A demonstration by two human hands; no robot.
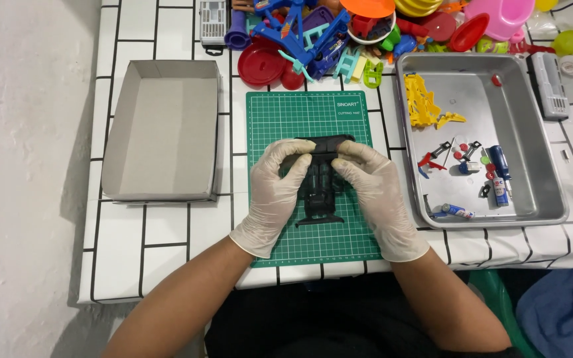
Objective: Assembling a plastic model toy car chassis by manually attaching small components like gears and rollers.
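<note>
Black plastic toy (319, 179) gripped by left hand (274, 192) and right hand (376, 192), beside parts-filled metal tray (538, 132).

One view only, from a camera on the person's head, looking steeply down, almost straight onto the tabletop (167, 232); it faces forward and away from the body, so the far edge of the table lies at the top of the frame and the person's lap at the bottom; it sits near enough that the forearms enter from the lower edge (both cut off above the elbow) and the green cutting mat (286, 119) lies at the centre; the grey cardboard tray (160, 132) falls left, the metal tray (538, 159) right; no second view shares the scene.
</note>
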